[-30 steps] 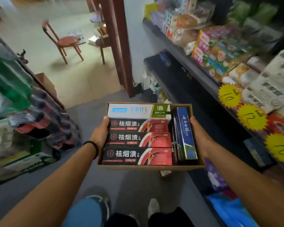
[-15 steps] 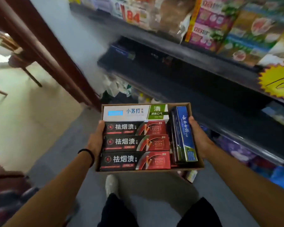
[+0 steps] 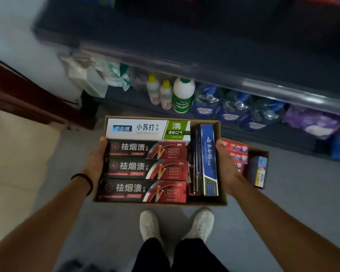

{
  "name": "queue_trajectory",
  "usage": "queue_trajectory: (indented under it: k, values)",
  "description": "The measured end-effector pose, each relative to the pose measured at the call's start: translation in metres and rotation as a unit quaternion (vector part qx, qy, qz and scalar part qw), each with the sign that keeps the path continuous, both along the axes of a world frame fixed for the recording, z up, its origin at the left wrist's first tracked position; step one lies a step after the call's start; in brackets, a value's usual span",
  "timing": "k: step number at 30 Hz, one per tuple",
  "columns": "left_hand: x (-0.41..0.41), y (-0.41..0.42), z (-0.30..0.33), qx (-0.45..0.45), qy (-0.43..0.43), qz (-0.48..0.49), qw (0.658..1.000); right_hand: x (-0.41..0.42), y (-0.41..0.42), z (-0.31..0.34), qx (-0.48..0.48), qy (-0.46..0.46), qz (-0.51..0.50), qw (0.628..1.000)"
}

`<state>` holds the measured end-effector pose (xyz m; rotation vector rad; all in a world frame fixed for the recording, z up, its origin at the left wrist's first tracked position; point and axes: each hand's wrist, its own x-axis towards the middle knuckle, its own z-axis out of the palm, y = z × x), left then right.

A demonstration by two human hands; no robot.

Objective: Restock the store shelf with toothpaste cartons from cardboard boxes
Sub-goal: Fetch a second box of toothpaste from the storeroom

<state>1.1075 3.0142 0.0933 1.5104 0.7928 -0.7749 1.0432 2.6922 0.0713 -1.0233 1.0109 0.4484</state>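
Since half a second ago the view has swung down from the upper shelves to the floor and the lowest shelf, while the cardboard box (image 3: 222, 195) stays held at the same height in front of the person.

Left hand (image 3: 96, 160) is pressed flat against the box's left wall, thumb over the rim; right hand (image 3: 225, 163) is pressed against the right wall in the same way, so the box is squeezed between the two palms. A black band (image 3: 82, 178) circles the left wrist.

Inside the box lie three red-and-black toothpaste cartons (image 3: 145, 169) side by side, a white-and-green carton (image 3: 147, 128) touching them along the far wall, and blue cartons (image 3: 207, 160) standing on edge at the right end.

A second box (image 3: 262, 152) sits on the grey floor (image 3: 283, 193) just beyond the right hand, holding red cartons (image 3: 237, 153) and a small blue pack (image 3: 258, 171).

On the bottom shelf (image 3: 126, 96) stand two small yellow-capped bottles (image 3: 159, 93), a white bottle with a green label (image 3: 183, 95) and blue-labelled water jugs (image 3: 236, 107). White shoes (image 3: 149, 225) point at the shelf.
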Motion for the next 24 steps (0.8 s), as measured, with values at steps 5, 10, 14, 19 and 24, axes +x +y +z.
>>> queue_trajectory:
  k: [5,10,14,19,24]
  values:
    - [0.036,0.018,-0.109,-0.003,0.009,-0.019,1.0,0.019,0.017,-0.103,-0.03,-0.001,-0.027,0.999]
    - [0.076,0.03,-0.211,-0.002,-0.015,-0.036,0.999,0.039,0.045,-0.203,-0.029,-0.013,-0.03,0.999]
    - [0.095,0.036,-0.282,-0.02,-0.021,-0.056,0.998,0.049,0.052,-0.271,-0.033,-0.008,-0.033,0.999]
    - [0.122,0.026,-0.348,-0.003,-0.03,-0.079,0.996,0.056,0.044,-0.329,-0.038,-0.021,-0.056,0.997]
    - [0.135,0.013,-0.39,-0.029,-0.036,-0.092,0.995,0.056,0.037,-0.365,-0.034,-0.048,-0.098,0.993]
